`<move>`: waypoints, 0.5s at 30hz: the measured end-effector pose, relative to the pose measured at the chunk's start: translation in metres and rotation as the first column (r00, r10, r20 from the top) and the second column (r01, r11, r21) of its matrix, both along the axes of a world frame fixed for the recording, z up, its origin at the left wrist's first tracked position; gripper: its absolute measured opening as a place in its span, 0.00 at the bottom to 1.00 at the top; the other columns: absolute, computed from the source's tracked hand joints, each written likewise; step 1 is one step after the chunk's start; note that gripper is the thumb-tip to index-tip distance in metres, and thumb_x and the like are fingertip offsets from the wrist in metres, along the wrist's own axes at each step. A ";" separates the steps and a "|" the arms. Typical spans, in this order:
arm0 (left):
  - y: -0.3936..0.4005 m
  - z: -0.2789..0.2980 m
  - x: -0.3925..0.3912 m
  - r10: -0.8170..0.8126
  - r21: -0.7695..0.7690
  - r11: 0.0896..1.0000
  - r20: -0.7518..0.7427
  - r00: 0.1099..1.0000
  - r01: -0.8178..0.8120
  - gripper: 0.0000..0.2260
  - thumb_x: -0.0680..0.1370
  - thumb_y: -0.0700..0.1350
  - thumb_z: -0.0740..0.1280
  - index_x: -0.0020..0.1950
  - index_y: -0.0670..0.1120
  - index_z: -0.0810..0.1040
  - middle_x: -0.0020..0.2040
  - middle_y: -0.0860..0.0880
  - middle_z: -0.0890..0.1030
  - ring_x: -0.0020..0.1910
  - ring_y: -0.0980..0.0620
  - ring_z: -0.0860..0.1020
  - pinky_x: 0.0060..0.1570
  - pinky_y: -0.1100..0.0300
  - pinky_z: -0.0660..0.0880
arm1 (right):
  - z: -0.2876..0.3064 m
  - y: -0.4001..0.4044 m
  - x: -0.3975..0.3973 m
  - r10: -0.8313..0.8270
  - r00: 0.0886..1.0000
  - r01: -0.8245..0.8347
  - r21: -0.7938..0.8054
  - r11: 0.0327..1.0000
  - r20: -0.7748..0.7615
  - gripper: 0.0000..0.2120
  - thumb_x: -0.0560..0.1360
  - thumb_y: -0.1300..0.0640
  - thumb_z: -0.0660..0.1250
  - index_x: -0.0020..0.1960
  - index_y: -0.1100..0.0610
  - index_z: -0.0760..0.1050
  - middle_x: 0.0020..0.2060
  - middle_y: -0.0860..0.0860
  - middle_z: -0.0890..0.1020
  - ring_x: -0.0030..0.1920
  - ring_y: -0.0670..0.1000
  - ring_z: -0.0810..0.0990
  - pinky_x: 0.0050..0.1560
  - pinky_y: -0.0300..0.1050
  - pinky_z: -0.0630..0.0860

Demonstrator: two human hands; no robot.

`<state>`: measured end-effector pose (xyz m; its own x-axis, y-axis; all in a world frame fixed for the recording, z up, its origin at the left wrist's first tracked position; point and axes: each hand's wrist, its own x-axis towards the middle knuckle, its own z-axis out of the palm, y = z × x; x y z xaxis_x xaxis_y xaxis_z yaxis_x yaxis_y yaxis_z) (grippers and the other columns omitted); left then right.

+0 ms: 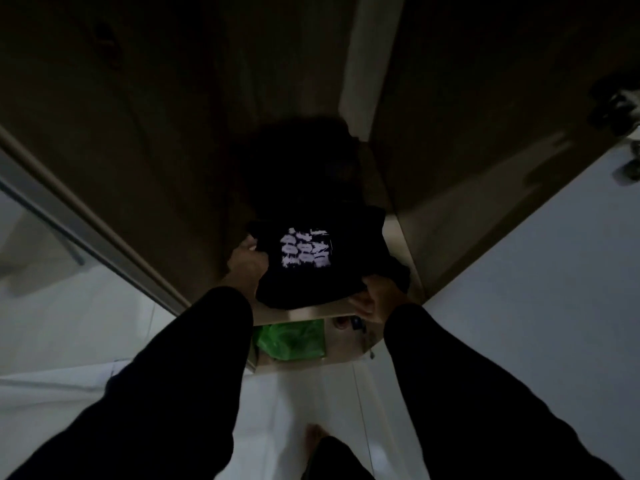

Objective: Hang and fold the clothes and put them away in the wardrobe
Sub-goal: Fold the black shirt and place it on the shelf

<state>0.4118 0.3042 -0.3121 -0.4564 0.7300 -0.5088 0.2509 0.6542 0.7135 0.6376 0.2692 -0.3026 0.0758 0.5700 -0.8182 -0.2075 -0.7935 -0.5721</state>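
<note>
Left hand: your left hand [246, 263] grips the left edge of the folded black garment [311, 265], fingers curled onto the cloth
Right hand: your right hand [375, 299] holds the garment's near right corner, thumb on top, fingers tucked beneath
Garment: folded, with a white printed graphic [305, 251] facing up, it lies on the wardrobe shelf [332, 310], close to the shelf's front edge
Behind it: a dark heap [304, 168] sits deeper on the same shelf, too dim for you to make out
Below the shelf: a green bag [291, 341] shows in the lower compartment
Wardrobe: brown inner walls [138, 150] rise on both sides; a white door [536, 271] stands open on your right
Sleeves: black sleeves [173, 393] cover both your arms
Floor: one bare foot [317, 436] shows on pale tiles
</note>
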 end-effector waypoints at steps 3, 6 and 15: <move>-0.009 -0.027 -0.001 -0.009 -0.091 0.996 -0.146 0.989 -0.004 0.17 0.79 0.41 0.63 0.67 0.39 0.72 0.69 0.39 0.71 0.69 0.41 0.69 0.69 0.52 0.64 | -0.017 -0.004 0.004 0.066 0.996 -0.064 -0.041 0.997 0.058 0.17 0.83 0.55 0.53 0.70 0.59 0.66 0.68 0.60 0.72 0.59 0.58 0.77 0.64 0.55 0.68; -0.012 -0.039 -0.003 0.006 -0.088 0.996 -0.191 0.982 -0.023 0.15 0.78 0.41 0.64 0.64 0.39 0.73 0.67 0.40 0.73 0.68 0.42 0.70 0.68 0.54 0.64 | -0.021 0.001 0.007 0.108 0.989 -0.104 -0.037 0.994 0.099 0.18 0.83 0.56 0.51 0.70 0.60 0.66 0.67 0.57 0.73 0.65 0.57 0.75 0.63 0.53 0.68; -0.021 -0.017 -0.001 0.120 0.099 0.989 -0.117 0.986 -0.109 0.18 0.76 0.38 0.64 0.67 0.42 0.72 0.66 0.42 0.75 0.66 0.44 0.72 0.65 0.61 0.64 | -0.005 -0.021 -0.001 0.267 0.953 -0.256 -0.094 0.962 0.141 0.19 0.83 0.53 0.52 0.68 0.62 0.69 0.64 0.58 0.77 0.65 0.58 0.75 0.64 0.52 0.68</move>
<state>0.4111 0.2832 -0.3295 -0.5940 0.7104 -0.3775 0.2672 0.6168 0.7404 0.6362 0.2481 -0.3074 0.0584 0.5249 -0.8492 0.0974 -0.8496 -0.5184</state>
